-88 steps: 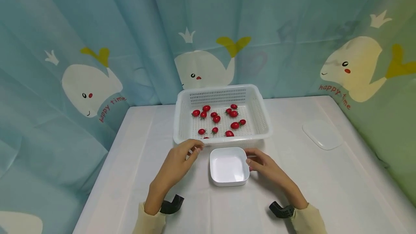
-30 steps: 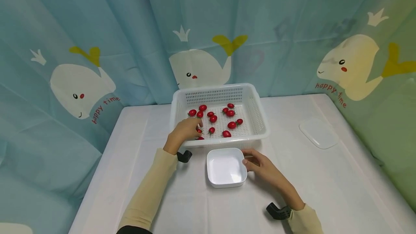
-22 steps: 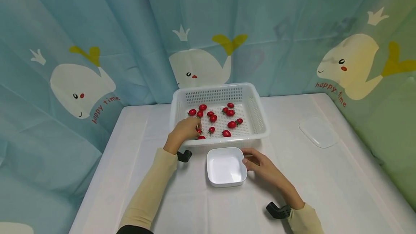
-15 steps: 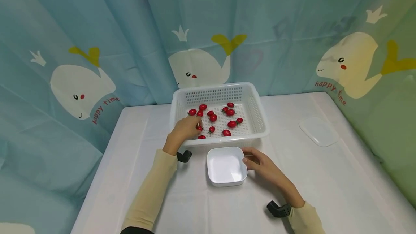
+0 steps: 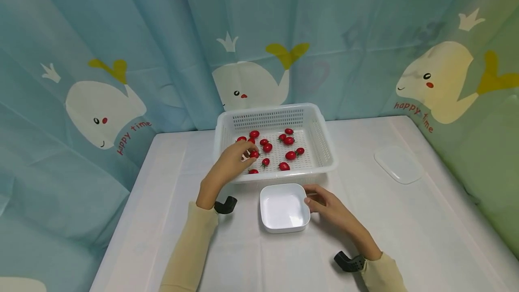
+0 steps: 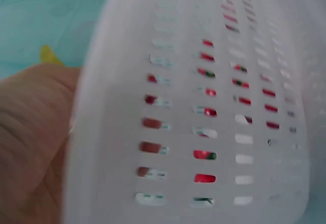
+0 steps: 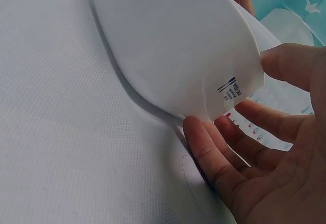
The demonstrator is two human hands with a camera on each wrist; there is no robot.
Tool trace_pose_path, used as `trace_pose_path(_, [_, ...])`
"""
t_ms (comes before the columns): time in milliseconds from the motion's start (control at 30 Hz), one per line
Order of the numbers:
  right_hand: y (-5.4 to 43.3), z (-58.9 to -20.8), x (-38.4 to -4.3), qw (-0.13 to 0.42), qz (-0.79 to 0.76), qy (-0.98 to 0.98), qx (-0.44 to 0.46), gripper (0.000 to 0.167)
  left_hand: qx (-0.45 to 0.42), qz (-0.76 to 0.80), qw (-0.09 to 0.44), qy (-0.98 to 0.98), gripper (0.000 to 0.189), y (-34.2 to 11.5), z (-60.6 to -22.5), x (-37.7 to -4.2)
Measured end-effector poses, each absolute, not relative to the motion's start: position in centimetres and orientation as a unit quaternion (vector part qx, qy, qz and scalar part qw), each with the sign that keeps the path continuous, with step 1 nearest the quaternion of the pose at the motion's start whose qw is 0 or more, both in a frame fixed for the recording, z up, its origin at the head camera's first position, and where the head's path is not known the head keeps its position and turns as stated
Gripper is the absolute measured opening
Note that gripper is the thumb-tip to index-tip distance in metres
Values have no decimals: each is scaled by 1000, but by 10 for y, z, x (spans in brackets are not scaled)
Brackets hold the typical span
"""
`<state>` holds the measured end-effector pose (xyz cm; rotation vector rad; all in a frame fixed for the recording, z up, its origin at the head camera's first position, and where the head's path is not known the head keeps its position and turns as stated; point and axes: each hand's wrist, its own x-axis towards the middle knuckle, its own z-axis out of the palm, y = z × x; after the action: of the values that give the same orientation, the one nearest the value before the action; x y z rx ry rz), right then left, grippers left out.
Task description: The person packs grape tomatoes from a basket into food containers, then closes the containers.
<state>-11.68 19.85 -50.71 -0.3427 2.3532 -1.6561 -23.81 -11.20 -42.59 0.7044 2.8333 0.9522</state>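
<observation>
My left hand [image 5: 234, 161] is over the near left part of a white plastic basket [image 5: 330, 148] and pinches a red cherry tomato [image 5: 254, 154] between thumb and fingers. Several more cherry tomatoes [image 5: 290, 156], some with green stems, lie spread on the basket floor. In the left wrist view the slotted basket wall [image 6: 117, 132] hides the fingertips. In front of the basket stands a square white container [image 5: 284, 208] with nothing in it. My right hand [image 5: 330, 207] holds its right side, thumb [image 7: 288, 63] at the rim and fingers against the wall.
A clear flat lid [image 5: 399, 166] lies on the white-covered table [image 5: 405, 229] at the right. Behind the basket hangs a blue curtain [image 5: 182, 57] printed with whales, which turns green along the right side.
My left hand has reached into the basket, gripped a cherry tomato near the front left and lifted it slightly, drawing back a little. The right hand has stayed on the container.
</observation>
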Motion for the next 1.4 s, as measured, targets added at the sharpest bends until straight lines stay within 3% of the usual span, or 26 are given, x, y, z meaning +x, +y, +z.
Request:
trace_pose_path(300, [198, -507, -117, 123, -575, 799, -125, 43, 264, 408, 7, 874, 27, -117, -423, -212])
trace_pose_path(800, [200, -505, -118, 131, -571, 799, -137, 42, 320, 433, 67, 840, 27, -114, -408, -176])
trace_pose_path(1400, [197, -504, -116, 145, -583, 789, -125, 45, 382, 393, 245, 799, 21, -89, -423, -165])
